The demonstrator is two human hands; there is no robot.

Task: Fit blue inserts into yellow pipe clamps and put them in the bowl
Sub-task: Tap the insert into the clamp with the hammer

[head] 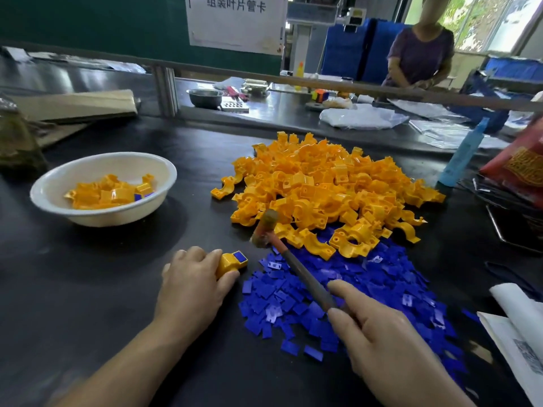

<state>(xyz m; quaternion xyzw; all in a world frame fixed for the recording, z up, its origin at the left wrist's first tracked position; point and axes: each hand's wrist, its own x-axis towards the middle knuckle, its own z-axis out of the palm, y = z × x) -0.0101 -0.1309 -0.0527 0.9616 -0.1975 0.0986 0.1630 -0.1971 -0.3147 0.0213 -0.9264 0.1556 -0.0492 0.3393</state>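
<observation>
Head view: the left hand (191, 286) pinches a yellow plastic pipe clamp (230, 263) against the black table (88, 289), with a blue square insert (240, 256) sitting in its top. The right hand (379, 333) grips a worn rubber-headed mallet (266, 227), raised close by. A skewed blow could jam the insert crooked or strike that left hand. The white bowl (102, 220) stands well to the left.

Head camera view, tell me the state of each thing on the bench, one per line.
Clamp, blue insert sitting in its top.
Left hand, holding the clamp on the table.
Hammer, angled toward the clamp, head blurred.
Right hand, gripping the hammer handle.
Bowl, upright, partly filled with yellow pieces.
Yellow pile, loose heap.
Blue pile, loose, spread flat.
</observation>
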